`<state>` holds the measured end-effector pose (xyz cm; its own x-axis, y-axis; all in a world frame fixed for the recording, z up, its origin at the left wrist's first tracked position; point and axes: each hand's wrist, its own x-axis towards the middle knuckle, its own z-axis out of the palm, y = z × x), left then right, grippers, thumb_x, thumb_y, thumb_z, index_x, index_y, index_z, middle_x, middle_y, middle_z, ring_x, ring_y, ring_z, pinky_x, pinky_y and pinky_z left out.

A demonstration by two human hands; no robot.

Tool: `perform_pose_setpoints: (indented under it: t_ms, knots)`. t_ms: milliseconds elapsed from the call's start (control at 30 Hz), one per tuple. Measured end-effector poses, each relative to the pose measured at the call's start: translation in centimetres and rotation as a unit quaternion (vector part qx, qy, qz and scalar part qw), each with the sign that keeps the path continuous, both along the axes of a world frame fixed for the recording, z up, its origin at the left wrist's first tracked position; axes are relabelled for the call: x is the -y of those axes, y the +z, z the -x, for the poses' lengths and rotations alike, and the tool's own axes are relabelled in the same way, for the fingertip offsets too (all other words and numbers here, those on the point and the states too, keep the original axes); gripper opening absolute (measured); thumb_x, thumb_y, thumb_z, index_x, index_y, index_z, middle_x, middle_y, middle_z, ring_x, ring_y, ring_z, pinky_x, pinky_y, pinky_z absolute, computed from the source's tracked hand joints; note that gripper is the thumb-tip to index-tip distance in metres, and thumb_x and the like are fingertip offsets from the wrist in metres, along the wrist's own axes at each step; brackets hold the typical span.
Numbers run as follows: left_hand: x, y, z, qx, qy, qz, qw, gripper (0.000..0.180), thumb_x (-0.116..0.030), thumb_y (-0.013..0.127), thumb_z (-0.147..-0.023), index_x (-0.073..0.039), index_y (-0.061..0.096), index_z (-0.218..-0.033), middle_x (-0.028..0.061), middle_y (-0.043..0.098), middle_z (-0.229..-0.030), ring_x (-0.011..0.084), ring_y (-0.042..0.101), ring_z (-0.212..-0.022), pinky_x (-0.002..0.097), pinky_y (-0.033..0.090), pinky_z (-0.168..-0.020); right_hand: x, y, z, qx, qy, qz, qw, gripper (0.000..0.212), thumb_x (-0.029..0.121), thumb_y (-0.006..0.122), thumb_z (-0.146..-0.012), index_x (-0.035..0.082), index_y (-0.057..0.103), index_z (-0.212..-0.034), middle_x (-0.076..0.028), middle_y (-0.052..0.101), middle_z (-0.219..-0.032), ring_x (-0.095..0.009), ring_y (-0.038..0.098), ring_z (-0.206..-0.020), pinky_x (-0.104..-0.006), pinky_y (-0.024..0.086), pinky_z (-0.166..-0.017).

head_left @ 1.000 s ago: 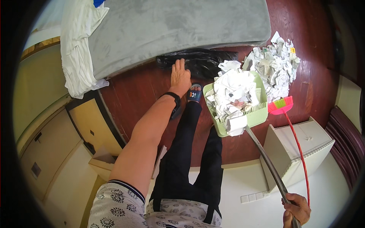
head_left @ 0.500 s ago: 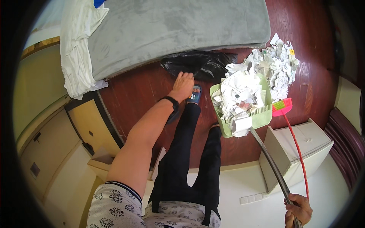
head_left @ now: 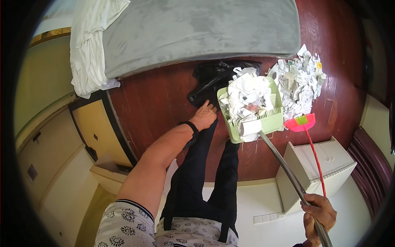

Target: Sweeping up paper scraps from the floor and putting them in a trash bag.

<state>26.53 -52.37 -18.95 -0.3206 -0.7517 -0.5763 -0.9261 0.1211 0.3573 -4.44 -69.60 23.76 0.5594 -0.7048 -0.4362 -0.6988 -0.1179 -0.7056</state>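
Note:
My left hand (head_left: 205, 115) pinches the near edge of a black plastic bag (head_left: 210, 78), which spreads limply over the floor beside the bed. In my right hand (head_left: 319, 216), at the lower right, is the long metal handle of a green dustpan (head_left: 272, 122). The pan is heaped with torn white paper (head_left: 247, 92) and partly covers the right side of the bag. A larger pile of paper scraps (head_left: 297, 84) lies on the floor just past the pan. Next to that pile rests a broom (head_left: 302, 122) with pink and yellow-green bristles and a red stick.
A grey-covered bed (head_left: 197, 31) stands across the far side, with white cloth (head_left: 88, 66) hanging at its left. To the right is a white cabinet (head_left: 319, 164) near a bunched purple curtain (head_left: 368, 154). The floor (head_left: 152, 94) is dark red wood.
My left hand has drawn the bag's edge nearer and a little right. The loaded dustpan has shifted slightly left, and my right hand has moved up a little with its handle.

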Motion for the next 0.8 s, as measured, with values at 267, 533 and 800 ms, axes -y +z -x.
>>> perform_pose_setpoints:
  t_ms: [267, 533, 800]
  knots:
    - [-0.3, 0.2, 2.6, -0.004, -0.012, -0.089, 0.996, 0.034, -0.014, 0.076, -0.069, -0.001, 0.074, -0.100, 0.0089, 0.068, -0.112, 0.0262, 0.057, -0.112, 0.0446, 0.036, -0.104, 1.2, -3.9, -0.9, 0.019, 0.038, -0.025, 0.999, 0.011, 0.011, 0.071, -0.087, 0.000, 0.069, -0.089, -0.022, 0.070, -0.100, -0.027, 0.071, -0.079, -0.0321, 0.056, -0.069]
    - [1.9, 2.9, 2.0, -0.071, 0.037, -0.171, 0.982, 0.019, -0.016, 0.067, -0.074, -0.003, 0.074, -0.085, 0.0143, 0.069, -0.103, 0.0304, 0.062, -0.101, 0.0446, 0.043, -0.094, 0.4, -7.8, -0.4, 0.008, 0.042, -0.061, 0.997, 0.012, -0.006, 0.069, -0.080, 0.001, 0.070, -0.090, -0.021, 0.069, -0.105, -0.029, 0.071, -0.088, -0.0328, 0.056, -0.076]
    - [8.8, -2.7, -5.6, 0.063, 0.468, 0.109, 0.875, 0.033, -0.028, 0.071, -0.083, -0.004, 0.069, -0.107, 0.0199, 0.064, -0.104, 0.0376, 0.064, -0.100, 0.0483, 0.052, -0.085, -0.4, -13.3, 1.7, 0.025, 0.049, -0.084, 0.995, 0.009, 0.000, 0.070, -0.083, 0.003, 0.071, -0.090, -0.019, 0.070, -0.108, -0.026, 0.071, -0.086, -0.0324, 0.058, -0.074]
